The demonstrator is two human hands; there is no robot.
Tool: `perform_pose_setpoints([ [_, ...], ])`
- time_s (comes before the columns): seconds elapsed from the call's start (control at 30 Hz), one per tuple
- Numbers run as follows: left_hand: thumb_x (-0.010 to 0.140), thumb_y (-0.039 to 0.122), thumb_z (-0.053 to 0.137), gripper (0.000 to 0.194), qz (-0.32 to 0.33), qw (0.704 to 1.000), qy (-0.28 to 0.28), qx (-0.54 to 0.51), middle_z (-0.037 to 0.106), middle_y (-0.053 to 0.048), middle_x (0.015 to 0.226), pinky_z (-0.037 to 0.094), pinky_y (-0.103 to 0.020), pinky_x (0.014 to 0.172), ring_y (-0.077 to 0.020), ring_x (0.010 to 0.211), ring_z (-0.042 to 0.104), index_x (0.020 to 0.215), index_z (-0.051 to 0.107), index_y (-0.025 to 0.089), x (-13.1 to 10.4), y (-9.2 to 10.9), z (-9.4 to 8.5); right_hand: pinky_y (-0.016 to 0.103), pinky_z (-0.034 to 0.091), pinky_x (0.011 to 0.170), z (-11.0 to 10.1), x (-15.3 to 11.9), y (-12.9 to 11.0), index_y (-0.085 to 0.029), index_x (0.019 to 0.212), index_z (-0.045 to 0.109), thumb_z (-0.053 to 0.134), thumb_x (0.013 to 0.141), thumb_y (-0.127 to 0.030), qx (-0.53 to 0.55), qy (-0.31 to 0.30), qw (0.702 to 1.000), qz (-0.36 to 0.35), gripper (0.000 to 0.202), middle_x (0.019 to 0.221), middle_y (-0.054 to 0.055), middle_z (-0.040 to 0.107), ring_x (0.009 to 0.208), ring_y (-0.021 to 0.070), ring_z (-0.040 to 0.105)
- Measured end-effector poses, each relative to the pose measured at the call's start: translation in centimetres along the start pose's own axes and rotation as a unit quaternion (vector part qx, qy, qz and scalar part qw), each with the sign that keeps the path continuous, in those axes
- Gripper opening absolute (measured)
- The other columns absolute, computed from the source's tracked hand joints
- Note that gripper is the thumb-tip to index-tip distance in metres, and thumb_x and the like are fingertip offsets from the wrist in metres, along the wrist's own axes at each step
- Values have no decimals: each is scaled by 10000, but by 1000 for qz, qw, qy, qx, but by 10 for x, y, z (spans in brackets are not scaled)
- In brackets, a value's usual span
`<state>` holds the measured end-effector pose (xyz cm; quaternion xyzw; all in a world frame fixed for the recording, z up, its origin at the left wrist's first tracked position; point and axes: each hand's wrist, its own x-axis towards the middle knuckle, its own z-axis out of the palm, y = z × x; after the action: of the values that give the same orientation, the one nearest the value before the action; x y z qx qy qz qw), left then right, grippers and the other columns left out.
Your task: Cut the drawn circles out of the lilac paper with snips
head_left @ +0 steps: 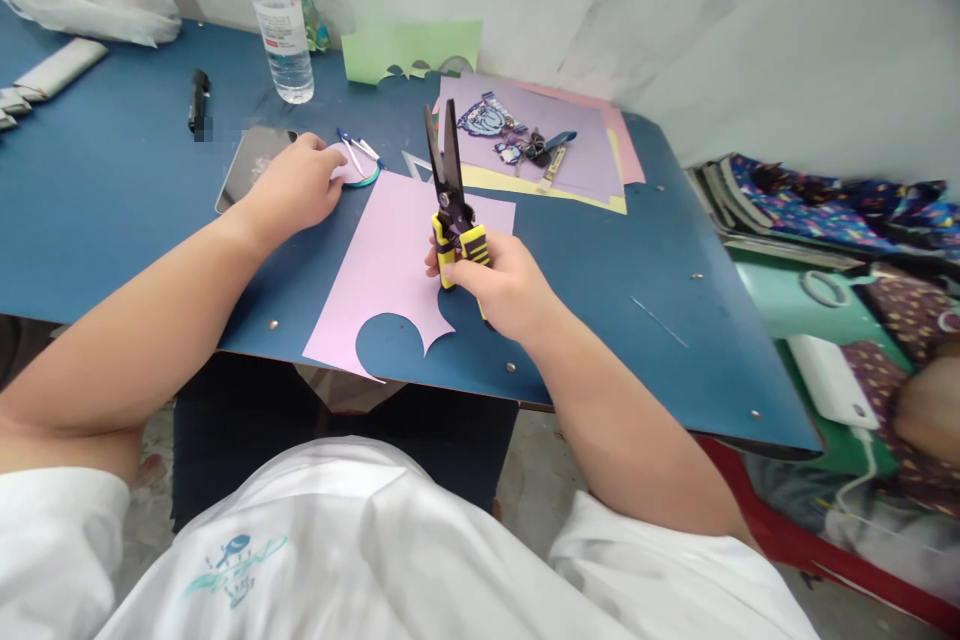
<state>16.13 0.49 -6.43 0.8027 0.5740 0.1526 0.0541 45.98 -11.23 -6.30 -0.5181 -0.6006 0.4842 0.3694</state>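
Note:
My right hand [506, 285] grips a pair of snips [452, 205] with black blades and yellow-and-black handles. The blades point away from me and stand slightly apart. Below them lies a pink-lilac paper sheet [375, 255] with round cut-outs along its near edge. Over to the left, my left hand [300, 182] has its fingers curled at a small lilac paper circle [346, 163], pinching its edge. A teal round edge shows beneath that circle. A white-and-blue drawing compass [360, 148] lies beside the fingers. Under my left wrist is a dark phone [244, 168], partly hidden.
A water bottle [283, 45] stands at the back, near a black marker [198, 100]. Green paper [412, 45] leans against the wall. Keys with charms [532, 148] lie on stacked coloured sheets [592, 155]. A thin needle-like stick [658, 322] lies right. A white power bank [831, 380] is beyond the table's right edge.

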Motion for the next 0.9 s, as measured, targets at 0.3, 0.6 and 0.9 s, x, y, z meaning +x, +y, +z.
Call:
perform_pose_setpoints([
  [0.3,1078,579,546,536,-7,999,31,-24,773,-117,1327,544,-516,1224,-316,1367,652,1381,814,227,13,-4,6,526,639,1026,-1,1,3,-328,870,761,730,736,-405,3,0,1000,4,158,943,-11,793,1023,320,768],
  [0.6,1074,472,598,498,-16,999,34,-17,707,-140,1494,499,-513,1313,-319,1400,650,1459,777,211,16,-3,9,520,634,1014,0,-1,0,-330,859,758,736,735,-395,6,-4,1000,7,142,897,-13,765,1012,318,759],
  [0.9,1119,458,534,588,35,999,-22,34,528,-143,1812,412,-716,1372,-491,1684,412,1662,669,279,9,7,13,500,650,985,0,0,1,-340,872,762,756,742,-400,9,-8,1000,6,143,866,-27,745,1010,312,767],
])
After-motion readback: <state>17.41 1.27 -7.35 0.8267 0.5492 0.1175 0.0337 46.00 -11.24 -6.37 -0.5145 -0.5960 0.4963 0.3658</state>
